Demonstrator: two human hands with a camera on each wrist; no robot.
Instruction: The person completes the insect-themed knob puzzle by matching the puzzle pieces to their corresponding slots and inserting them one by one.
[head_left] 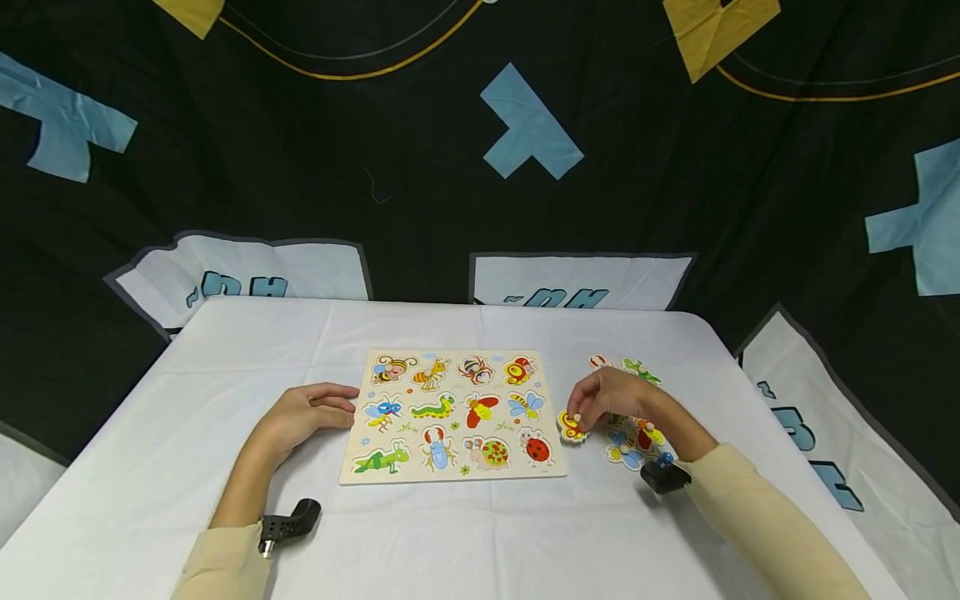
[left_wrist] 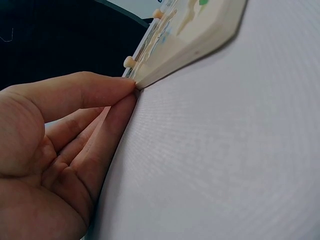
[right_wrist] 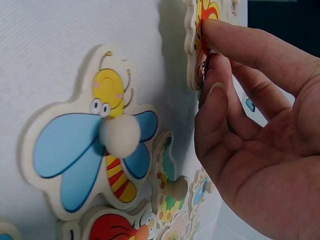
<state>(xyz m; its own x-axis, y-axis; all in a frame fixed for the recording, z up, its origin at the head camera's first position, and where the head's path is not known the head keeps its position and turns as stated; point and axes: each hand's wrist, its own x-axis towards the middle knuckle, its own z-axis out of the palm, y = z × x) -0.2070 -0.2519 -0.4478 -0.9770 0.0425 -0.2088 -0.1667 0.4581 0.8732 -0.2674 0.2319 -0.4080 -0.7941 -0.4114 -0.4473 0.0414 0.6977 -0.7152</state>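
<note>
A wooden peg-puzzle board [head_left: 487, 476] printed with colourful insects lies flat on the white table. My left hand [head_left: 307, 417] rests at its left side; the fingertips touch the board's edge [left_wrist: 190, 65] in the left wrist view, with fingers fairly straight. Off the board's right edge, my right hand [head_left: 611, 394] pinches a yellow-and-red puzzle piece [head_left: 570, 429], its pale knob between the fingertips. The right wrist view shows this piece [right_wrist: 192, 65] tilted on edge, partly hidden by the thumb and fingers. Beside that hand lies a blue-winged bee piece [right_wrist: 80, 145] with a round knob.
More loose pieces lie right of the board, including a red-winged insect [right_wrist: 110, 227] and a green one [head_left: 639, 369], partly under my right hand and forearm. White cloth covers the table [head_left: 420, 542]. Behind its far edge hangs a black printed cloth [head_left: 420, 167].
</note>
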